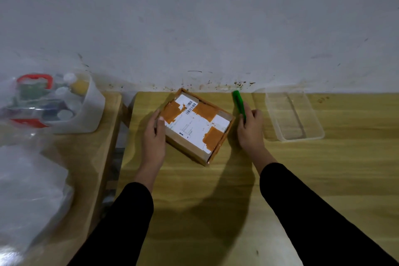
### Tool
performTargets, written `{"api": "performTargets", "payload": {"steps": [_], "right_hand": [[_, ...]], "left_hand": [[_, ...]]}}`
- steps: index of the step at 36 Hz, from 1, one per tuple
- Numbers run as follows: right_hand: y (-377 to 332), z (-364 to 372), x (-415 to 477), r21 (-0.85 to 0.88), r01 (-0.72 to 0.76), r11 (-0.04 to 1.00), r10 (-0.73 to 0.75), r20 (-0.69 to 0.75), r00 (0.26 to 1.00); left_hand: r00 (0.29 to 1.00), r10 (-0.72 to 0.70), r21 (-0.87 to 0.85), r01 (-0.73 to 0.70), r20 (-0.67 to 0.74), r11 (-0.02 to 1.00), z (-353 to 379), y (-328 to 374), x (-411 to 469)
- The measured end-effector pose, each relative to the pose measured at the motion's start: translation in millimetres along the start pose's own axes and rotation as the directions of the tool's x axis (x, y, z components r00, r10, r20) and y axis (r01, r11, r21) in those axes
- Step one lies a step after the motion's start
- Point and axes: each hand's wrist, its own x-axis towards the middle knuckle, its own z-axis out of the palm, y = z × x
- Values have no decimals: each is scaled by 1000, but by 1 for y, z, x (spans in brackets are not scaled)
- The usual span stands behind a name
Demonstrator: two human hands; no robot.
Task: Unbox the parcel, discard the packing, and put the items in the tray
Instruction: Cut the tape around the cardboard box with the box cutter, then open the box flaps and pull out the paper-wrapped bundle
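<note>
Head view shows me a job barely started. On the wooden table [280,179] the parcel [197,126] sits at about twelve o'clock from me, close to the wall, flaps closed and orange tape [172,112] still crossing the white shipping label. My left hand [154,136] rests against its nine o'clock side, fingers loosely curled along the edge and steadying it rather than clamping. My right hand [251,127], just off the parcel's three o'clock side, has its fingers wrapped around a green cutter [238,102] that points away toward the wall; I cannot tell whether a blade is out. The clear tray [317,134] waits at two o'clock with nothing in it. Off at nine to ten o'clock a white bin [90,112] holds bottles beside some clear plastic bags [30,190]. I judge everything remains: slit the tape, open, empty, bin the packing, load the tray.
</note>
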Motion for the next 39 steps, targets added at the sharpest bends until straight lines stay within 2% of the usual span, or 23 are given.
{"api": "performTargets", "payload": {"steps": [9,13,19,24,26,28,30,32,34,39], "right_hand": [[5,-6,9,-226,-26,974,29,7,1000],[1,-12,10,-242,-22,970,27,18,999],[-5,-16,4,-172,-6,985,0,-31,1000],[-22,-23,-2,86,94,992,-81,-135,987],[-34,-25,1,194,139,971,-126,-76,989],[-46,-26,7,274,132,953,-159,78,984],[-56,-23,13,307,95,947,-172,237,956],[-63,-19,15,295,16,955,-126,358,925],[-65,-17,14,303,-63,951,-73,416,906],[-59,-25,-1,390,-186,902,-6,442,897]], "left_hand": [[1000,0,-50,1,7,999,0,-5,2],[1000,2,-75,-2,1,997,0,-3,1],[1000,13,-76,-14,-3,997,0,-1,0],[998,-15,-97,8,-67,995,3,2,-5],[992,-33,-112,19,-125,994,5,4,-10],[984,-44,-123,23,-171,992,9,7,-19],[983,-52,-145,27,-173,989,13,9,-31],[987,-53,-145,30,-154,989,19,6,-42],[990,-52,-150,32,-134,988,22,0,-50],[996,-82,-183,74,-34,980,23,-2,-69]]}}
